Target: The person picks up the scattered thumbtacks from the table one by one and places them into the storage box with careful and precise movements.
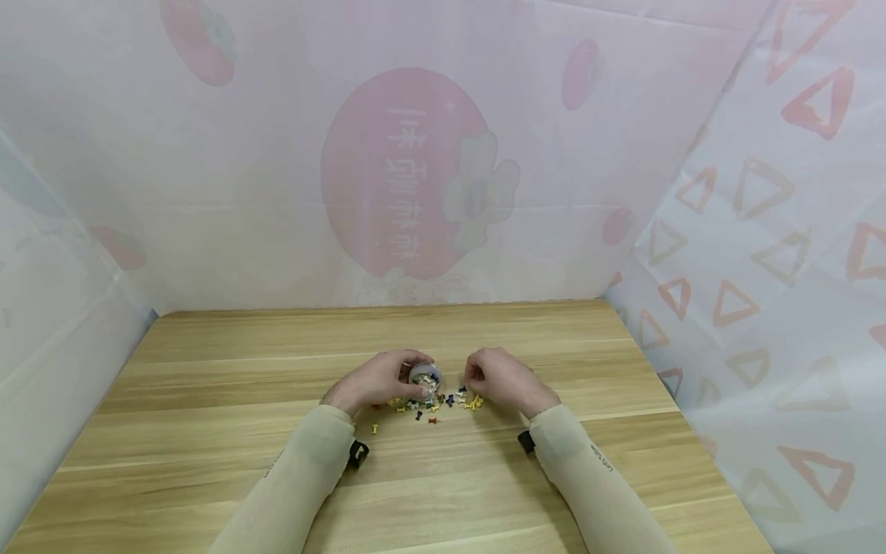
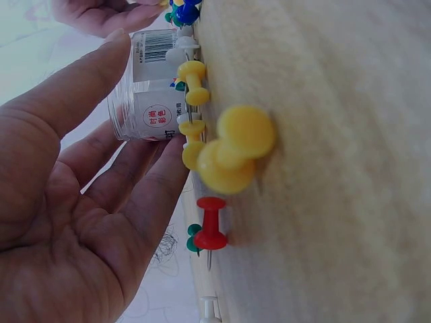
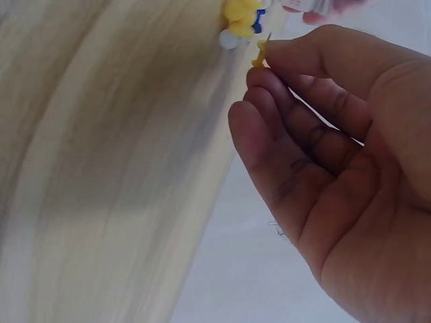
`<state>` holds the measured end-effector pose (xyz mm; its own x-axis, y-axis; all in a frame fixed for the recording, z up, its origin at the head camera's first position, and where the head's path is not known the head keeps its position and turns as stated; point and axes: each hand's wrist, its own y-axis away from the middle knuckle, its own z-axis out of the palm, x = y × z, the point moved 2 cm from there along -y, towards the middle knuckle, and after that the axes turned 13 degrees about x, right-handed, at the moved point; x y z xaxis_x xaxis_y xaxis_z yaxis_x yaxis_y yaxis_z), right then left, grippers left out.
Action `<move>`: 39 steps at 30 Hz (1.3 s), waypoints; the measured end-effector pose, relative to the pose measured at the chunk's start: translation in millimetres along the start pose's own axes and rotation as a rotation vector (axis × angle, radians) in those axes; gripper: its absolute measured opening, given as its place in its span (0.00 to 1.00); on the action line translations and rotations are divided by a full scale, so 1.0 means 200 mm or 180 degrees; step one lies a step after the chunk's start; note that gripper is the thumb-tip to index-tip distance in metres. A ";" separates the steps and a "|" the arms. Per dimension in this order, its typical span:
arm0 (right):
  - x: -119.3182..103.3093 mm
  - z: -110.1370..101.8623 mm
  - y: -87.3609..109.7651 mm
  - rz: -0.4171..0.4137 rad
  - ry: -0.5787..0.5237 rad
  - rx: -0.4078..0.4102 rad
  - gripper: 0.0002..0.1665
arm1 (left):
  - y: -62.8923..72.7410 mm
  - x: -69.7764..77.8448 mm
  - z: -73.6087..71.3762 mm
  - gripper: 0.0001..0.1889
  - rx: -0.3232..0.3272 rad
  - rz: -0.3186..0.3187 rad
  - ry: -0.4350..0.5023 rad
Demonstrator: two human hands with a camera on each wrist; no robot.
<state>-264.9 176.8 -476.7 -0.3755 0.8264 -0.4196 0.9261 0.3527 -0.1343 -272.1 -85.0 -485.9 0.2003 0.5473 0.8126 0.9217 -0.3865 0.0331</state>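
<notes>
My left hand [image 1: 377,379] is curved around a clear plastic jar [image 1: 417,372] that stands on the table with its mouth facing up. Push pins of several colours show inside it in the head view. A barcode and a printed label [image 2: 157,116] mark its side in the left wrist view. To the right of the jar, my right hand [image 1: 508,379] pinches a yellow push pin [image 3: 259,55] between thumb and forefinger, its metal point showing. Loose push pins [image 1: 451,400] in yellow, blue, white, red and green lie about the jar's near side.
The hands work over a wood-grain table [image 1: 228,369]. Nearer me lie a stray yellow pin [image 1: 374,429] and a red pin [image 1: 433,421]. White printed sheets [image 1: 277,154] rise behind the table and along both sides.
</notes>
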 end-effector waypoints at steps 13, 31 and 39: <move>-0.12 -0.02 -0.01 -0.0051 -0.0443 0.0326 0.03 | 0.00 0.00 -0.01 0.34 0.0007 -0.0001 -0.0002; -0.21 0.08 0.00 -0.0136 -0.0689 0.0377 0.04 | -0.01 0.00 -0.01 0.33 -0.0035 0.0080 0.0007; -0.17 0.03 0.00 -0.0014 -0.0594 0.0370 0.05 | 0.00 0.00 -0.01 0.34 -0.0010 0.0044 -0.0015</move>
<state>-251.7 145.3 -467.3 -0.3763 0.7255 -0.5763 0.9265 0.2941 -0.2346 -273.3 -85.9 -485.3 0.2147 0.5454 0.8102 0.9178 -0.3964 0.0236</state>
